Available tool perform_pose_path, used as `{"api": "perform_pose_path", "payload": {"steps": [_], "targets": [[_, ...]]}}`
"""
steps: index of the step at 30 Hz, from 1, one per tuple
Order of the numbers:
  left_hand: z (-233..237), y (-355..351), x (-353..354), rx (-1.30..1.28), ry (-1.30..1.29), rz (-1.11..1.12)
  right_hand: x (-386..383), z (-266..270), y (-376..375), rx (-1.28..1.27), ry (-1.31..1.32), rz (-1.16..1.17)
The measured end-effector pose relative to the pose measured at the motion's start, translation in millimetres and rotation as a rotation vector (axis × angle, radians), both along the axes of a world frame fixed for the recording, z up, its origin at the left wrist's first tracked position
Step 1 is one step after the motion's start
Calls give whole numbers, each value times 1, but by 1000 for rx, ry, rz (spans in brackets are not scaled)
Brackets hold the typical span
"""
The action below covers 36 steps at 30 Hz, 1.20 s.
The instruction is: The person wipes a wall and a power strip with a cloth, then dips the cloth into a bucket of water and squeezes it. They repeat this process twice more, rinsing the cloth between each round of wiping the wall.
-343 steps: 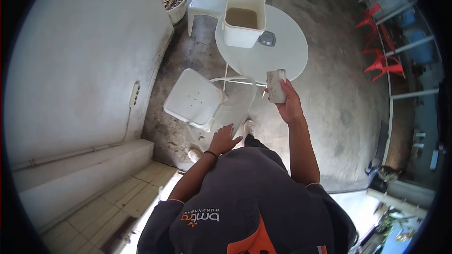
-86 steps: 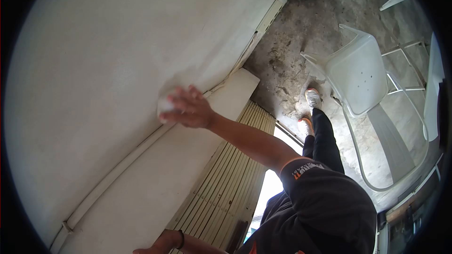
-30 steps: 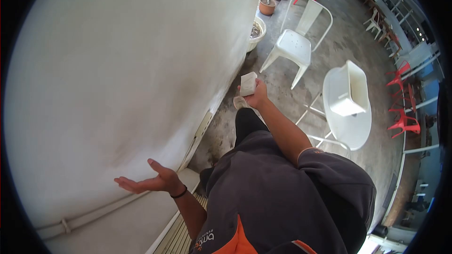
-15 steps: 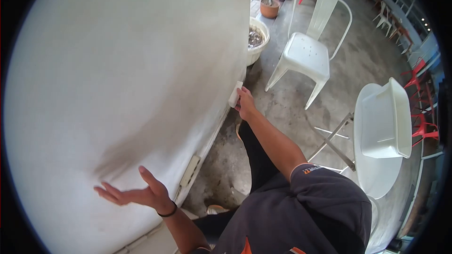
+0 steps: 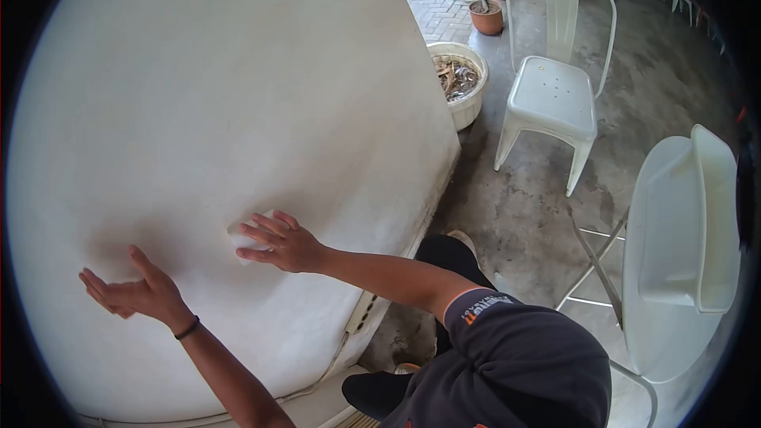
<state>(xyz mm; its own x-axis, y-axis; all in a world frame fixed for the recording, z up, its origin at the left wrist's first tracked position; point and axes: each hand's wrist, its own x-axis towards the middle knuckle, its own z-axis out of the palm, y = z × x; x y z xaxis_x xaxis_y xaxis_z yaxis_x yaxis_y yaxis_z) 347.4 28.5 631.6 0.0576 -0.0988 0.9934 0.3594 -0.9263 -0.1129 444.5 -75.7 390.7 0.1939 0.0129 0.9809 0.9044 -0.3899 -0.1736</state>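
My right hand (image 5: pixel 292 249) is spread over a white, sponge-like block (image 5: pixel 238 235) and presses it against the white wall (image 5: pixel 254 87). The palm and fingers cover most of the block, leaving its left and upper edges in sight. To the left, my left hand (image 5: pixel 141 292) is held up beside the wall with nothing in it. Its thumb points up, apart from the outstretched fingers, and a dark band circles the wrist. Soft shadows fall on the wall around both hands.
A white metal chair (image 5: pixel 553 99) stands beyond the wall's end, near a large white planter (image 5: pixel 468 103) and a terracotta pot (image 5: pixel 487 19). On the right, a white tub (image 5: pixel 674 230) rests on a round folding table (image 5: pixel 662 349). A socket strip (image 5: pixel 361 315) runs low along the wall.
My right hand has swung left from the wall's far end with the block, now flattened under its fingers on the wall. My left hand has shifted left. The view has turned.
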Motion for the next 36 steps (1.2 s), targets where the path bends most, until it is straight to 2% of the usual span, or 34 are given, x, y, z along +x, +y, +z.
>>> {"api": "perform_pose_path", "payload": {"steps": [2,6,9,14,15,16,17,19,23,24,26,27,28,29,30,31,34,36], "targets": [[21,7,21,87,7,38,24,4,3,30,-136,-2],[36,12,43,121,-4,112,95,9,-25,106,22,-57],[29,12,46,190,-22,138,161,36,-80,177,76,-58],[30,10,51,228,3,214,312,57,-182,456,168,-147],[30,11,50,235,16,229,345,53,-204,511,200,-159],[31,13,50,242,16,270,373,48,-225,522,262,-282],[31,12,51,248,16,275,398,41,-244,601,446,-289],[31,11,51,262,22,282,459,10,-283,639,554,-311],[30,10,52,245,17,313,503,-38,-332,666,931,-180],[30,9,52,245,17,308,506,-52,-330,716,908,-314],[30,8,52,250,17,306,420,-19,-308,827,915,-287],[31,11,52,253,12,308,370,-7,-286,754,839,-332],[30,12,53,259,6,308,355,-35,-254,608,335,-426],[28,12,55,246,4,300,306,-32,-222,508,284,-429],[28,13,54,238,7,293,254,-33,-187,478,342,-251],[28,13,53,233,12,289,216,-56,-144,307,301,-231],[28,13,52,225,17,255,109,-64,-66,-33,-73,73],[27,17,50,232,16,251,99,-61,-42,-33,-250,17]]}}
